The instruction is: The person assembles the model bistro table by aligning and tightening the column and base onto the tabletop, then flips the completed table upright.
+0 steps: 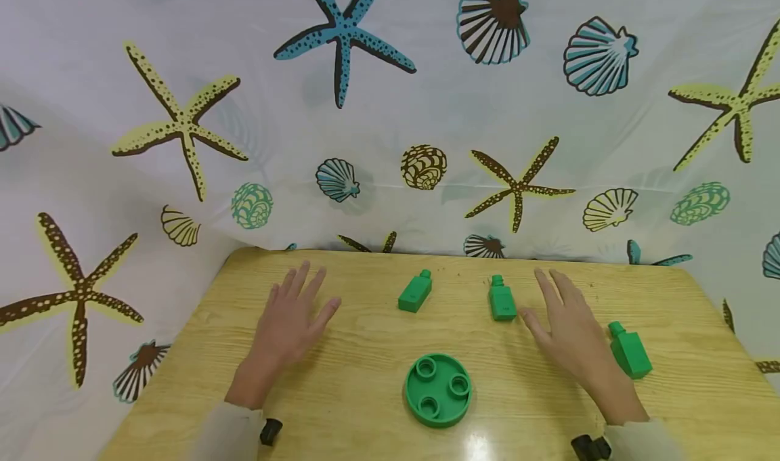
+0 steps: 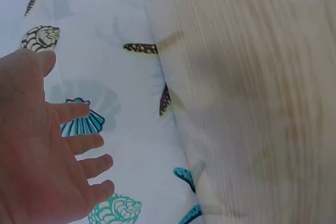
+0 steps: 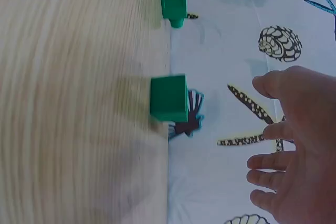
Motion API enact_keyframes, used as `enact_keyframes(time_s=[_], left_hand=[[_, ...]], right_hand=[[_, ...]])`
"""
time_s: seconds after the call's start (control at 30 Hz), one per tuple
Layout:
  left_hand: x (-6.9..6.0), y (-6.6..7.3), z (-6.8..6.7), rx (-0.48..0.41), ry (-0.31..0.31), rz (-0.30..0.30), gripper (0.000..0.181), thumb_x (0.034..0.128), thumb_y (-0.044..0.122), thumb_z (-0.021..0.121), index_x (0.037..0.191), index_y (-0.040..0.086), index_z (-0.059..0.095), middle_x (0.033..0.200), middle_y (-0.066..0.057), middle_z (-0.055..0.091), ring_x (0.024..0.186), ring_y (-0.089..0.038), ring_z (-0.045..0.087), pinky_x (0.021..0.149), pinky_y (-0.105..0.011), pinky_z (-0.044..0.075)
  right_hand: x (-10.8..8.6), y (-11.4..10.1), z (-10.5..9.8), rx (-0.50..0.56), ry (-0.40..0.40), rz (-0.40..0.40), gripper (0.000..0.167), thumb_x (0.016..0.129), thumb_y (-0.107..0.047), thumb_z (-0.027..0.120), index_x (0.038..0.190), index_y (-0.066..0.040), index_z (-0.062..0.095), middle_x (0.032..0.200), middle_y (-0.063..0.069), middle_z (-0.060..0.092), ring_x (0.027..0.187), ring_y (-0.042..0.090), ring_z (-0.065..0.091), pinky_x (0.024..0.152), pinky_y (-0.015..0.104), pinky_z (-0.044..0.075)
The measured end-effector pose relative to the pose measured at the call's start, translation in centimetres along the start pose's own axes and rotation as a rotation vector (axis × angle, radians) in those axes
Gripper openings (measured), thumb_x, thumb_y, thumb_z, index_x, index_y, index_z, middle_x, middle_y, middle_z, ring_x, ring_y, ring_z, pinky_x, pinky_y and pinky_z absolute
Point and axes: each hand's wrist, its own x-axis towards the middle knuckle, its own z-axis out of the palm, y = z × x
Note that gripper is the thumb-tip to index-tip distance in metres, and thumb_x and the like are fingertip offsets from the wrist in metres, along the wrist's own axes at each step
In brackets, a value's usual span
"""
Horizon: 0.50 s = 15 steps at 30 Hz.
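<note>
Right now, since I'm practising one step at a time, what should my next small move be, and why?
Perhaps ease your right hand to the middle bottle and pinch it: it is the bottle nearest that thumb, the hand holds nothing, and no bottle sits on the disc.

Yellowish wooden table (image 1: 353, 393)
Round green tray (image 1: 438, 387) near middle; first green bottle (image 1: 415, 293) far middle; second green bottle (image 1: 502, 302) right of it; third green bottle (image 1: 632, 354) nearer, right.

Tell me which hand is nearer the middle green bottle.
Right. The right hand is close beside the middle bottle, on its right; the left hand is farther off, left of the leftmost bottle.
</note>
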Motion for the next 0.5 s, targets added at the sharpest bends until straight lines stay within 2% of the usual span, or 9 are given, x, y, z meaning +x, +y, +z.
enact_keyframes(time_s=[0.1,0.23,0.33,0.5], left_hand=[[-0.6,1.2,0.2,-0.052,0.016,0.017,0.072,0.108,0.054,0.042,0.161,0.007,0.033,0.165,-0.023,0.024,0.151,-0.046,0.022,0.12,-0.068,0.017],[-1.5,2.8,0.7,-0.181,0.019,0.045,0.07,0.108,0.052,0.045,0.159,0.006,0.036,0.163,-0.023,0.03,0.148,-0.045,0.03,0.116,-0.066,0.028],[-2.2,3.9,1.2,-0.307,-0.014,0.04,0.07,0.1073,0.053,0.046,0.159,0.006,0.038,0.162,-0.022,0.033,0.147,-0.044,0.032,0.114,-0.065,0.033],[-3.8,6.0,2.1,-0.506,-0.091,0.008,0.065,0.106,0.05,0.053,0.158,0.011,0.041,0.16,-0.016,0.038,0.147,-0.039,0.035,0.115,-0.063,0.033]], right_hand=[[0.5,-1.3,0.9,0.091,0.021,-0.012,0.07,0.105,-0.035,0.06,0.16,-0.002,0.031,0.157,0.029,0.033,0.142,0.049,0.035,0.103,0.07,0.042],[1.6,-3.0,2.3,0.208,0.02,-0.027,0.07,0.103,-0.035,0.064,0.158,-0.002,0.034,0.154,0.025,0.039,0.14,0.046,0.039,0.105,0.067,0.043],[2.7,-4.1,3.4,0.298,-0.009,-0.019,0.072,0.102,-0.038,0.065,0.158,-0.004,0.035,0.154,0.023,0.041,0.14,0.044,0.041,0.108,0.066,0.041],[4.5,-5.9,5.0,0.472,-0.078,0.014,0.075,0.099,-0.04,0.069,0.156,-0.004,0.037,0.153,0.021,0.045,0.138,0.04,0.045,0.108,0.063,0.042]])
